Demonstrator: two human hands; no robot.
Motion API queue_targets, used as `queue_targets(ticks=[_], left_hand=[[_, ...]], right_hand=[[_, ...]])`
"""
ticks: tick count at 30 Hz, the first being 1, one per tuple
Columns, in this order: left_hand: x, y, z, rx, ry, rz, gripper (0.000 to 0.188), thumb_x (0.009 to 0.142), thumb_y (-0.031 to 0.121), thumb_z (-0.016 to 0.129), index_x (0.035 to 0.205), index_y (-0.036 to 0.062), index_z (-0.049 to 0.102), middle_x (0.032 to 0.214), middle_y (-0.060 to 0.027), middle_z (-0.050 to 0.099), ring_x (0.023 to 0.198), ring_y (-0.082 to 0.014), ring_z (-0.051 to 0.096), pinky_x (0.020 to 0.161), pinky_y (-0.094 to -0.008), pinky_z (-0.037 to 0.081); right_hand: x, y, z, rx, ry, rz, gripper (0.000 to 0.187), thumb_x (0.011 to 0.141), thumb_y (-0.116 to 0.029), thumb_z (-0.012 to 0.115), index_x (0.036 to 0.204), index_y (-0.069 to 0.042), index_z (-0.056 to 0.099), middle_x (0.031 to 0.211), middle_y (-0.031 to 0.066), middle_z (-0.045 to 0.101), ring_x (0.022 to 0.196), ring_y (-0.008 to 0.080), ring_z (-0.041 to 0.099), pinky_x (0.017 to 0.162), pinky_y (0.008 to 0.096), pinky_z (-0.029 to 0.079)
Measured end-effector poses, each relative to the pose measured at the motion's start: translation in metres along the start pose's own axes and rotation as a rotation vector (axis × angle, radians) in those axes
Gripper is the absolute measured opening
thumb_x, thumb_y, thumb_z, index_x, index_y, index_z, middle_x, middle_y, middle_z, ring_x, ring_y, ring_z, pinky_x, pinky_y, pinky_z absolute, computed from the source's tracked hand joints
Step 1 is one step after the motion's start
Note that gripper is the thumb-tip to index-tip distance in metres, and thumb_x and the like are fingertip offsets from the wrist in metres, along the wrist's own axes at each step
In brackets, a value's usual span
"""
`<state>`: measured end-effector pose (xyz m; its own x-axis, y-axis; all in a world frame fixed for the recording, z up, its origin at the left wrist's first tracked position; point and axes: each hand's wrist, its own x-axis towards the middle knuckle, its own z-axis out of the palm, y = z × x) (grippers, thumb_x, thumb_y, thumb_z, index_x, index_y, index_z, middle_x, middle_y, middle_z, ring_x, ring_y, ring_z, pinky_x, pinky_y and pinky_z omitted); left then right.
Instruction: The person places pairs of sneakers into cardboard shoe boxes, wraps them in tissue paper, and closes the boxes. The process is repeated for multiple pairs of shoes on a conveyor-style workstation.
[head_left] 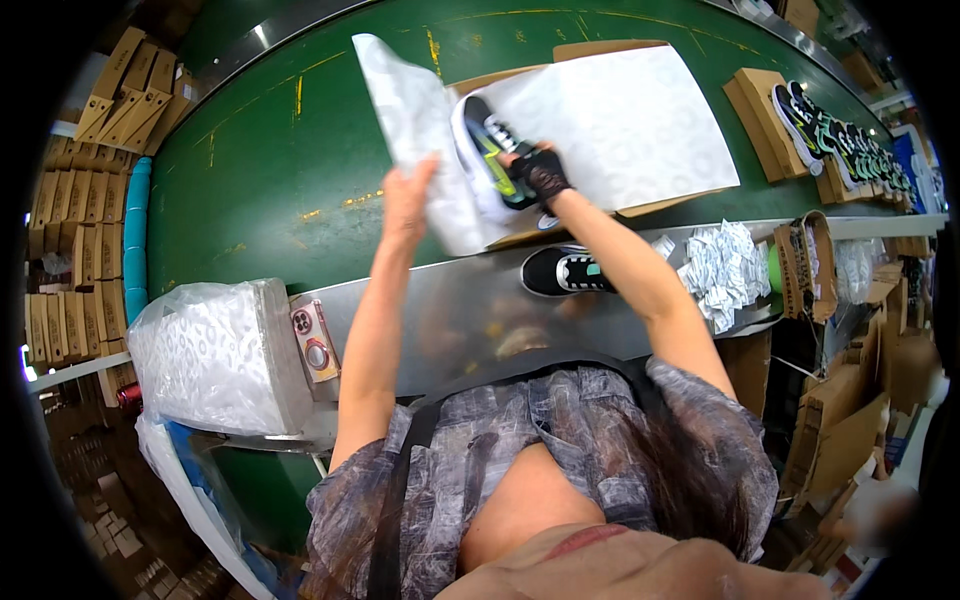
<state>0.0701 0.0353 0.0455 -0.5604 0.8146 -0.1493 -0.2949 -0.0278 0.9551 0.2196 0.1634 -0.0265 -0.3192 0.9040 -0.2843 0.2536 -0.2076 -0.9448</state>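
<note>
Head view: the left hand (408,200) pinches a raised flap of patterned wrapping paper (640,110), apparently keeping it clear of the black sneaker (485,150). The right hand (543,172), gloved, grasps this sneaker on the paper over the cardboard box (675,203), probably to steady it. A second sneaker (545,271) lies on the bench's (270,200) metal ledge (450,312), seemingly for easy reach.

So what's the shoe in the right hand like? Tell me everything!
The shoe is a sneaker: dark upper, white laces, yellow-green markings and a thick white sole that looks like rubber. It's tilted, sole toward the left, toe pointing away from the person. The black-gloved right hand grips it near the heel, over white paper; whether it touches the paper is unclear.
</note>
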Motion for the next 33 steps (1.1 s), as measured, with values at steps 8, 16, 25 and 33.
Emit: queue_targets(ticks=[8, 16, 25, 33], left_hand=[[0.039, -0.065, -0.004, 0.365, -0.094, -0.036, 0.035, 0.081, 0.033, 0.054, 0.091, -0.0006, 0.059, 0.089, -0.0074, 0.061, 0.08, -0.0228, 0.057, 0.064, -0.0354, 0.045], [0.019, -0.091, 0.041, 1.635, -0.634, 0.656, 0.046, 0.067, 0.046, 0.062, 0.088, 0.0059, 0.064, 0.099, -0.0097, 0.058, 0.1, -0.0272, 0.046, 0.09, -0.0418, 0.03], [0.009, -0.034, 0.004, 1.13, -0.792, 0.015, 0.038, 0.069, 0.041, 0.066, 0.081, 0.0047, 0.064, 0.076, -0.0082, 0.064, 0.072, -0.0185, 0.059, 0.071, -0.0336, 0.044], [-0.127, -0.012, 0.026, 1.102, -0.708, 0.644, 0.064, 0.062, 0.034, 0.073, 0.111, 0.0016, 0.047, 0.103, -0.0153, 0.054, 0.094, -0.0313, 0.053, 0.077, -0.0361, 0.044]], right_hand=[[-0.067, -0.014, -0.021, -0.557, -0.428, -0.546, 0.047, 0.071, -0.019, 0.059, 0.114, -0.005, 0.046, 0.113, 0.0211, 0.046, 0.103, 0.0358, 0.047, 0.085, 0.0381, 0.04], [-0.089, 0.032, -0.159, -0.943, 0.099, -0.502, 0.044, 0.072, -0.028, 0.062, 0.107, -0.003, 0.051, 0.115, 0.0194, 0.048, 0.103, 0.036, 0.047, 0.086, 0.0422, 0.038], [-0.177, 0.021, -0.157, -1.184, -0.131, -0.71, 0.063, 0.055, -0.019, 0.074, 0.111, -0.009, 0.048, 0.108, 0.0132, 0.049, 0.094, 0.0293, 0.049, 0.078, 0.0416, 0.039], [-0.183, -0.028, -0.088, -0.95, -0.368, -0.889, 0.062, 0.052, -0.026, 0.073, 0.109, -0.014, 0.05, 0.089, 0.0099, 0.054, 0.082, 0.0266, 0.05, 0.074, 0.0389, 0.037]])
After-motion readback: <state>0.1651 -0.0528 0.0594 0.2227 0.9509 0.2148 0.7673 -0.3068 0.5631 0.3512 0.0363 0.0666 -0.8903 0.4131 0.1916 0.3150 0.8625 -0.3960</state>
